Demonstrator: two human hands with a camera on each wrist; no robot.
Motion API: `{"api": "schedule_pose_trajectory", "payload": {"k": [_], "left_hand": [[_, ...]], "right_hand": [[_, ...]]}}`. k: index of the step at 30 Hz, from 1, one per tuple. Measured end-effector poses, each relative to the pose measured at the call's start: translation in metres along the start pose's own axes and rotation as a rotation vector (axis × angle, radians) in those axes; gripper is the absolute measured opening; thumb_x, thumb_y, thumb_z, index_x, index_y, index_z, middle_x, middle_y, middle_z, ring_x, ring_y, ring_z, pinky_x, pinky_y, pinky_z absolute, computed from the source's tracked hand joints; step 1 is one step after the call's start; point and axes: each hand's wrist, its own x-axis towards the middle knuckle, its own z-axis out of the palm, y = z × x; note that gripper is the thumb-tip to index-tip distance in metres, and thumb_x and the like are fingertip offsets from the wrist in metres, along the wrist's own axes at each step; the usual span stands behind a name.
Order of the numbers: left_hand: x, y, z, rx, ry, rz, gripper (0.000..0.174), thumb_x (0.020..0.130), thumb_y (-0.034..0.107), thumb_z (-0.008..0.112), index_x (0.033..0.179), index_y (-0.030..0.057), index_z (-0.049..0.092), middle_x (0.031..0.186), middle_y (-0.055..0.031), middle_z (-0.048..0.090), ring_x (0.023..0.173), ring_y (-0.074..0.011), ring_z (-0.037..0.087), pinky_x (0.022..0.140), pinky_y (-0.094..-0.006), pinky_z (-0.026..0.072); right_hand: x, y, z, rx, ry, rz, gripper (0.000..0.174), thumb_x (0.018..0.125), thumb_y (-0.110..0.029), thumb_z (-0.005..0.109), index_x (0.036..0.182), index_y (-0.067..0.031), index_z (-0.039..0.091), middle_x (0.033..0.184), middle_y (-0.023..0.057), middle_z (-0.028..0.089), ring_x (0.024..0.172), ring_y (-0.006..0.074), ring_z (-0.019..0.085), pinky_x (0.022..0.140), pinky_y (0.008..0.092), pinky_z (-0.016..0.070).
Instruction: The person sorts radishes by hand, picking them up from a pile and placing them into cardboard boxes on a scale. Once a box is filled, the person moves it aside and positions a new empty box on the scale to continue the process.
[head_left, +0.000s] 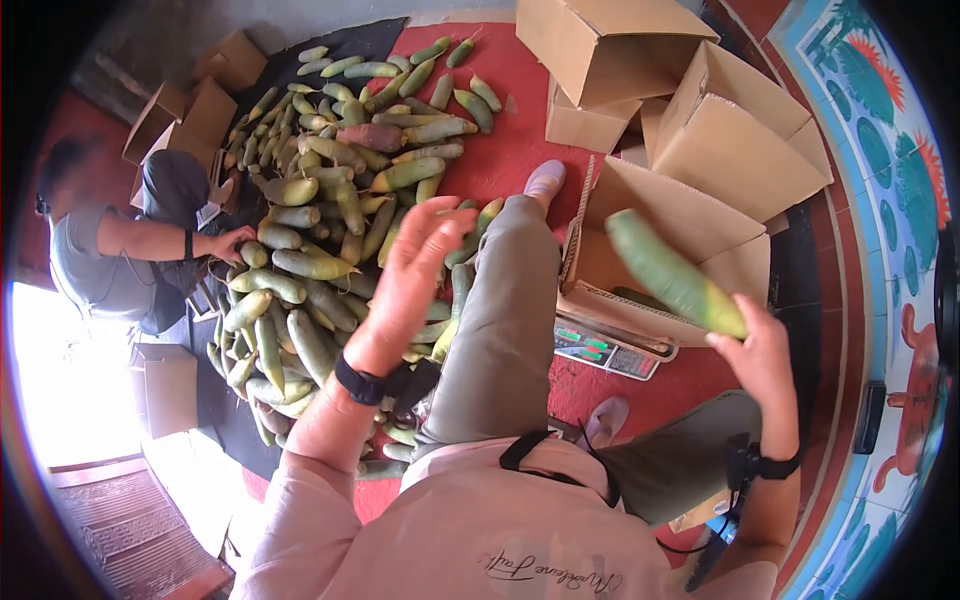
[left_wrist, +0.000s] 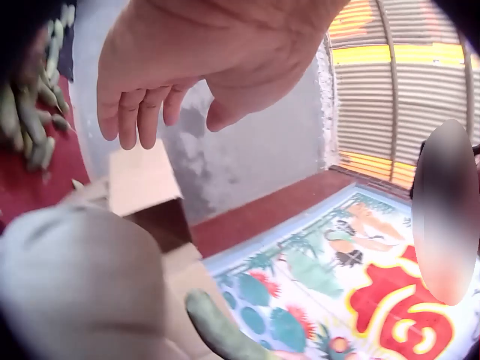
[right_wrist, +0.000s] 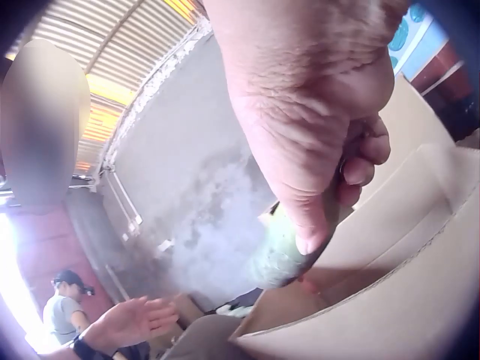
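Right hand (head_left: 765, 350) grips a green cucumber (head_left: 672, 272) above the open cardboard box (head_left: 690, 215); left hand (head_left: 420, 262) hovers over the cucumber pile (head_left: 320, 200), fingers relaxed, holding nothing

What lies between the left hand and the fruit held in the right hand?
The head view shows it: between the left hand and the fruit lie the person's knee and the edge of an open box.

Blurred, covered and unreadable parts

The left hand (head_left: 415, 270) is blurred, so its fingers are not clear. The right hand (head_left: 765, 350) covers the lower end of the long green vegetable (head_left: 672, 272), which is also blurred. The scale (head_left: 608, 352) is partly hidden under the cardboard box (head_left: 690, 225), and its digits are too small to read.
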Motion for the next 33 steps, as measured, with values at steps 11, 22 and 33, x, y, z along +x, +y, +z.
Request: {"api": "schedule_pose_trajectory", "payload": {"k": [11, 22, 33], "left_hand": [[-0.053, -0.243, -0.139, 0.572, -0.051, -0.43, 0.026, 0.084, 0.02, 0.055, 0.104, 0.0034, 0.059, 0.097, -0.0076, 0.062, 0.093, -0.0155, 0.055, 0.082, -0.0268, 0.0419], [-0.071, -0.323, -0.101, 1.08, -0.377, -0.776, 0.064, 0.072, 0.041, 0.062, 0.119, 0.0008, 0.045, 0.117, -0.0218, 0.052, 0.11, -0.0335, 0.05, 0.091, -0.039, 0.0418], [-0.072, -0.341, -0.085, 1.273, -0.157, -0.858, 0.035, 0.081, 0.024, 0.051, 0.109, 0.0023, 0.048, 0.104, -0.0178, 0.059, 0.099, -0.0298, 0.059, 0.081, -0.0358, 0.049]], "right_hand": [[0.075, 0.089, 0.056, -0.549, -0.47, 0.198, 0.04, 0.067, -0.027, 0.072, 0.095, -0.0009, 0.057, 0.093, 0.019, 0.061, 0.091, 0.0334, 0.057, 0.08, 0.0412, 0.0445], [0.078, 0.135, 0.094, -0.262, -0.621, 0.241, 0.02, 0.077, -0.015, 0.061, 0.095, -0.0051, 0.061, 0.092, 0.0187, 0.061, 0.091, 0.0348, 0.057, 0.079, 0.041, 0.0436], [0.061, 0.13, 0.075, -0.276, -0.392, 0.214, 0.013, 0.078, -0.011, 0.059, 0.088, -0.0044, 0.064, 0.083, 0.0176, 0.063, 0.082, 0.0329, 0.06, 0.074, 0.0381, 0.047]]}}
